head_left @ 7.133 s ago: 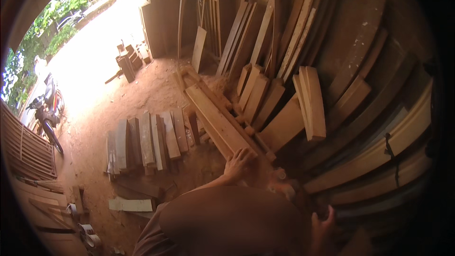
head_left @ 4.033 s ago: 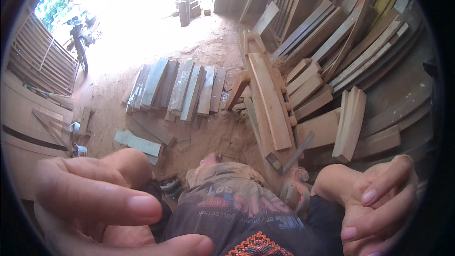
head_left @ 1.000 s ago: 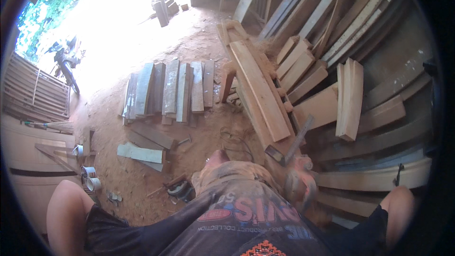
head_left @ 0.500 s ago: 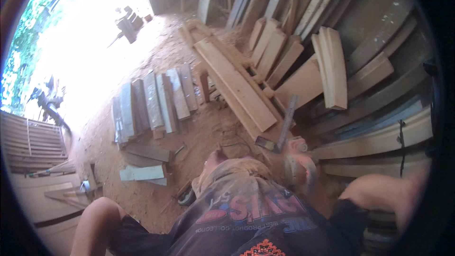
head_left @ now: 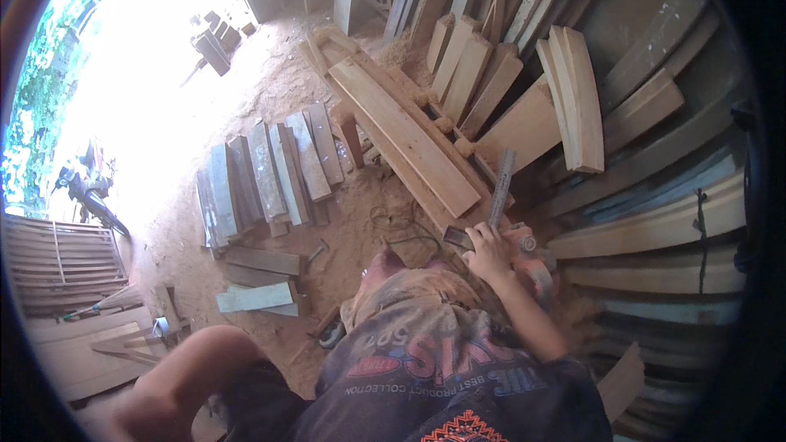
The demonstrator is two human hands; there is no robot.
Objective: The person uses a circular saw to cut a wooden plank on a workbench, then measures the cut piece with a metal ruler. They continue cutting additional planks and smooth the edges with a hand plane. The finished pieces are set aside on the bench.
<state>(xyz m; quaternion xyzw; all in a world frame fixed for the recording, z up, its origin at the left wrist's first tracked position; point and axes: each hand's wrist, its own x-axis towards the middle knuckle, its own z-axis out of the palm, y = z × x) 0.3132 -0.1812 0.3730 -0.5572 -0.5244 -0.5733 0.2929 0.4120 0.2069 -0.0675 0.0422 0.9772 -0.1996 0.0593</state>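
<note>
Our right hand [head_left: 486,252], half-curled, grip unclear, reached the square [head_left: 503,187], which we judged light, rigid, best held by its stock [head_left: 458,236].

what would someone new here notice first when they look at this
Probably the white glare of daylight at the upper left, against the dim right side where timber crowds the edge. Near the middle, a long pale board lies slantwise on a wooden bench. Just below its near end, the right hand is on a metal square.
</note>
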